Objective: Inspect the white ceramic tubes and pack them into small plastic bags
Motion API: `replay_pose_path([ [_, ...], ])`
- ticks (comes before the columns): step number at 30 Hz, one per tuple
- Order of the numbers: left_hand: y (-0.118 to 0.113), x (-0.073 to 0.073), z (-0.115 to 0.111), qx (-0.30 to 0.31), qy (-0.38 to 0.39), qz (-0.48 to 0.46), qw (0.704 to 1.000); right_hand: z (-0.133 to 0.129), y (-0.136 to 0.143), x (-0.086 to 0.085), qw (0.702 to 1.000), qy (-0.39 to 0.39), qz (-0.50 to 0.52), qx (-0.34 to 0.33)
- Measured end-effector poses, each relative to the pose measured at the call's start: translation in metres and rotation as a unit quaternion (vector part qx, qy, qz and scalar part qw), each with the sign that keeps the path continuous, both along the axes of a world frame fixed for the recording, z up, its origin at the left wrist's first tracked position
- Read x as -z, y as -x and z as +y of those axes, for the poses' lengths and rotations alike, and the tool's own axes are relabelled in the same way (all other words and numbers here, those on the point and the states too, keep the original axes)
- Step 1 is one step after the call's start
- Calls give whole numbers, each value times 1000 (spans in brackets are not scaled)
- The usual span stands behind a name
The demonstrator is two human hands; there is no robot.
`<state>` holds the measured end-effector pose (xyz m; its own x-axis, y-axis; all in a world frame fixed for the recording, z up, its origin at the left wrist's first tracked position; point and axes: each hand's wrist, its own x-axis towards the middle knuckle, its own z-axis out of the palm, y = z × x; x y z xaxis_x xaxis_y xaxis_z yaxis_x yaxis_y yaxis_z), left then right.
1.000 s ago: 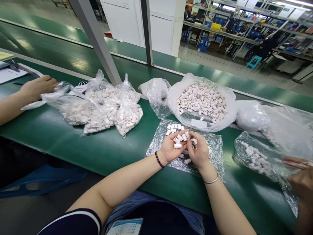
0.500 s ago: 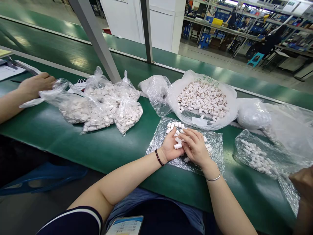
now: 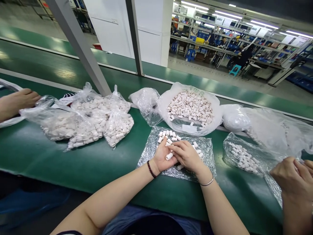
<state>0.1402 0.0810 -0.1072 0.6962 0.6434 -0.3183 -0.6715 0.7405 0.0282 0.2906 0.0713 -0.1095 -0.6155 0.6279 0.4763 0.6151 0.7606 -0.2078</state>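
Note:
My left hand (image 3: 164,157) is turned palm up above a clear plastic bag lying flat (image 3: 146,153), its fingers curled round white pipe fittings. One short white pipe fitting (image 3: 169,156) shows on the palm. Over that palm my right hand (image 3: 187,156) reaches in, fingers bent together and touching the left fingers; what lies under its fingertips is hidden. Behind my hands, several loose white fittings (image 3: 167,133) rest on the flat bag, and a few more (image 3: 199,152) are to the right.
A big open bag of fittings (image 3: 190,106) stands behind. Filled bags (image 3: 85,122) lie left, near another person's hand (image 3: 23,101). On the right are a clear bag of fittings (image 3: 244,156) and another person's hands (image 3: 290,176). A grey post (image 3: 80,49) rises from the green table (image 3: 117,169).
The view has tilted up and shifted right. My right fingers now cover more of my left palm, hiding one of the two fittings seen there. The right-hand person's hands have come further into view.

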Motion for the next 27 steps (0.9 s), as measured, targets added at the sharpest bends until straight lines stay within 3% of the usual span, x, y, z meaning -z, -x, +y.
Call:
replay_pose_path([
  [6, -2, 0, -2, 31, -38, -20, 999, 2, -3, 5, 998, 36, 33, 43],
  [10, -2, 1, -1, 40, -74, -16, 996, 3, -4, 8, 990, 4, 102, 98],
  [14, 4, -4, 4, 32, -65, 9, 997, 6, -11, 7, 963, -53, 187, 185],
  [19, 26, -18, 21, -55, -39, 47, 997, 13, -27, 5, 944, -116, 185, 246],
  [23, 44, -22, 39, -160, -41, 155, 974, 18, -32, 12, 961, -85, 86, 250],
  [27, 51, -19, 50, -210, -26, 224, 951, 22, -32, 24, 962, -57, 28, 265],
])
